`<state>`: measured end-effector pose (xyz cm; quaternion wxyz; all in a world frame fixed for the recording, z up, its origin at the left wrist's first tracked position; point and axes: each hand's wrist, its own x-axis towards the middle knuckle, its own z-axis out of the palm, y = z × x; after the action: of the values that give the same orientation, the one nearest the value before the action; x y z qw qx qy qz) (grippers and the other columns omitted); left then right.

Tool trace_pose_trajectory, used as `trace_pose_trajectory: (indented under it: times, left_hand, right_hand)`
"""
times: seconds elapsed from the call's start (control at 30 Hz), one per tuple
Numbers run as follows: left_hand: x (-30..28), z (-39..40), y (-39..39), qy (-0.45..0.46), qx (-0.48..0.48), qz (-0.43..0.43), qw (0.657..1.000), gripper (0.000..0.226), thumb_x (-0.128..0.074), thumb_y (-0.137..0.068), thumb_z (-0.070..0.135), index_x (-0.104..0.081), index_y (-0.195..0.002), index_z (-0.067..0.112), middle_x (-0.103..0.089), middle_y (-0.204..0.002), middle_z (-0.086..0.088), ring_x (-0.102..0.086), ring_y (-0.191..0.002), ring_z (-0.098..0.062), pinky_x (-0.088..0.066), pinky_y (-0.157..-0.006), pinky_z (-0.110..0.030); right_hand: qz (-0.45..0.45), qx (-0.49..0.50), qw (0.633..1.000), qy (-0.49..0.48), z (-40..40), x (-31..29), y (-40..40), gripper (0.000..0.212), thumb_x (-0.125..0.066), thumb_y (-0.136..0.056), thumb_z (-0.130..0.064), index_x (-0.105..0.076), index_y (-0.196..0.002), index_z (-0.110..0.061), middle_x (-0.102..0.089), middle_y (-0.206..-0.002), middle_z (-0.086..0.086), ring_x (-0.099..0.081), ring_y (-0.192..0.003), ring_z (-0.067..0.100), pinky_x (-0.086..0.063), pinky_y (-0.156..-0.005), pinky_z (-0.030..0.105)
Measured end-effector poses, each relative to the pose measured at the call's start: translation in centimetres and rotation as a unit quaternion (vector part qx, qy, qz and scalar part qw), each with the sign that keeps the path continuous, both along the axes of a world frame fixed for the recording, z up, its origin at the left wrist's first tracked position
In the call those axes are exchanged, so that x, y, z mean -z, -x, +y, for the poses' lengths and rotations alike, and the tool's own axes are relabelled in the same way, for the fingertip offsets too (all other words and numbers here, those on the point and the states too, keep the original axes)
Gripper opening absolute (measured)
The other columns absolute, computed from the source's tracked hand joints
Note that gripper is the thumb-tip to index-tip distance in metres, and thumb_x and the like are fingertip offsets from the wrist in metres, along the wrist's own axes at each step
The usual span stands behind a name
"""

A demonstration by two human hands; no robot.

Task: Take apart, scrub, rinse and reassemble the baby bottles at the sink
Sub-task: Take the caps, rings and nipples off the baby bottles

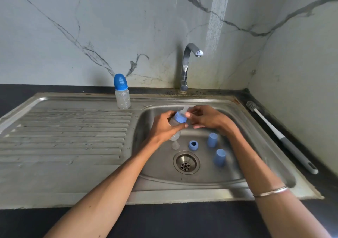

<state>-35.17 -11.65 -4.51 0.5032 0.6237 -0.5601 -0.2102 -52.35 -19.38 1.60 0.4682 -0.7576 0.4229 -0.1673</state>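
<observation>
We see two hands over the sink bowl (256, 142). The left hand (164, 126) wraps its fingers round a clear baby bottle (174, 121) and holds it tilted above the bowl. The hand covers most of the bottle, so we only see bits of it. A blue ring (180, 118) sits on the bottle's neck, with a clear teat (183, 109) on top. The right hand (204, 118) is at the teat, but it is blurry there, and we cannot tell if its fingers pinch it. Down in the bowl lie a blue collar (193, 145), two blue caps (212, 140) (220, 157) and a small clear piece (175, 145) we can hardly make out. Another bottle (122, 92), cap on, stands on the drainboard. A long brush (281, 137) lies on the counter by the wall.
</observation>
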Motion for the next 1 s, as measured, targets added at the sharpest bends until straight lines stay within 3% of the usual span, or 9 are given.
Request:
trace_pose_trajectory:
  times: [0.13, 0.23, 0.33, 0.47, 0.6, 0.73, 0.83, 0.9, 1.0]
  left_hand:
    - [0.0, -0.4, -0.4, 0.015, -0.041, 0.035, 0.998, 0.056, -0.083, -0.050, 0.054, -0.069, -0.097, 0.026, -0.074, -0.093, 0.009, -0.070, -0.089, -0.004, -0.056, -0.079, -0.025]
    - [0.1, -0.4, -0.4, 0.014, -0.043, 0.033, 0.998, 0.054, -0.091, -0.058, 0.036, -0.069, -0.105, 0.019, -0.074, -0.097, 0.006, -0.070, -0.090, -0.005, -0.056, -0.080, -0.024]
    - [-0.1, -0.2, -0.2, 0.023, -0.028, 0.029, 0.999, 0.065, -0.095, -0.060, 0.024, -0.063, -0.117, 0.019, -0.072, -0.103, 0.006, -0.065, -0.092, 0.004, -0.053, -0.080, -0.015]
    - [0.0, -0.3, 0.0, 0.029, -0.041, 0.023, 0.998, 0.069, -0.095, -0.053, 0.039, -0.062, -0.113, 0.028, -0.071, -0.103, 0.011, -0.066, -0.096, -0.002, -0.054, -0.084, -0.024]
    - [0.0, -0.2, -0.1, 0.015, -0.047, 0.010, 0.999, 0.058, -0.086, -0.054, 0.050, -0.069, -0.104, 0.025, -0.073, -0.095, 0.011, -0.067, -0.089, -0.003, -0.058, -0.083, -0.036]
    - [-0.6, -0.2, 0.0, 0.021, -0.028, 0.027, 0.999, 0.059, -0.082, -0.054, 0.054, -0.073, -0.105, 0.026, -0.074, -0.095, 0.012, -0.069, -0.090, -0.001, -0.058, -0.085, -0.031]
    - [-0.9, -0.1, -0.2, 0.012, -0.003, 0.045, 0.999, 0.045, -0.088, -0.064, 0.032, -0.074, -0.105, 0.022, -0.076, -0.098, 0.007, -0.071, -0.093, -0.006, -0.058, -0.088, -0.035]
    - [-1.2, 0.1, -0.3, 0.006, 0.025, 0.076, 0.997, 0.036, -0.086, -0.073, 0.012, -0.073, -0.106, 0.018, -0.076, -0.100, 0.001, -0.072, -0.094, -0.011, -0.058, -0.089, -0.037]
    - [-1.2, 0.3, -0.1, -0.008, 0.045, 0.087, 0.995, 0.034, -0.081, -0.079, 0.006, -0.071, -0.112, 0.012, -0.076, -0.102, -0.004, -0.071, -0.093, -0.012, -0.058, -0.088, -0.031]
  right_hand:
    - [-0.042, 0.022, 0.998, 0.036, 1.4, 0.5, -2.3, 0.057, -0.080, -0.079, -0.045, -0.060, -0.122, -0.015, -0.069, -0.108, 0.004, -0.070, -0.094, 0.019, -0.058, -0.089, 0.035]
    - [-0.046, 0.047, 0.994, 0.089, 1.6, 1.8, -3.0, 0.060, -0.083, -0.073, -0.050, -0.062, -0.118, -0.017, -0.067, -0.108, -0.006, -0.065, -0.100, 0.011, -0.053, -0.084, 0.026]
    - [-0.082, 0.072, 0.988, 0.112, 1.7, 2.8, -3.3, 0.052, -0.086, -0.072, -0.046, -0.070, -0.111, -0.017, -0.072, -0.101, -0.005, -0.068, -0.095, 0.011, -0.055, -0.077, 0.023]
    - [-0.140, 0.109, 0.978, 0.114, 2.0, 2.8, -2.9, 0.039, -0.086, -0.074, -0.038, -0.074, -0.105, -0.019, -0.074, -0.094, -0.007, -0.069, -0.086, 0.006, -0.050, -0.061, 0.011]
    - [-0.155, 0.123, 0.971, 0.137, 2.4, 2.9, -3.1, 0.039, -0.088, -0.070, -0.039, -0.076, -0.103, -0.023, -0.075, -0.092, -0.009, -0.070, -0.085, 0.001, -0.056, -0.072, 0.017]
    - [-0.176, 0.133, 0.965, 0.141, 2.4, 2.6, -3.1, 0.035, -0.087, -0.072, -0.037, -0.077, -0.102, -0.022, -0.075, -0.089, -0.010, -0.069, -0.082, -0.001, -0.055, -0.071, 0.015]
    - [-0.185, 0.100, 0.969, 0.130, 2.1, 2.6, -2.9, 0.029, -0.082, -0.078, -0.031, -0.077, -0.105, -0.020, -0.076, -0.091, -0.008, -0.070, -0.083, 0.000, -0.054, -0.072, 0.016]
    - [-0.196, 0.059, 0.974, 0.099, 1.6, 2.7, -2.4, 0.029, -0.078, -0.083, -0.025, -0.075, -0.112, -0.020, -0.077, -0.099, -0.006, -0.071, -0.094, 0.005, -0.056, -0.085, 0.025]
    - [-0.223, 0.001, 0.974, 0.025, 0.7, 2.9, -1.6, 0.034, -0.070, -0.091, -0.012, -0.068, -0.125, -0.015, -0.074, -0.114, 0.000, -0.067, -0.111, 0.013, -0.052, -0.097, 0.028]
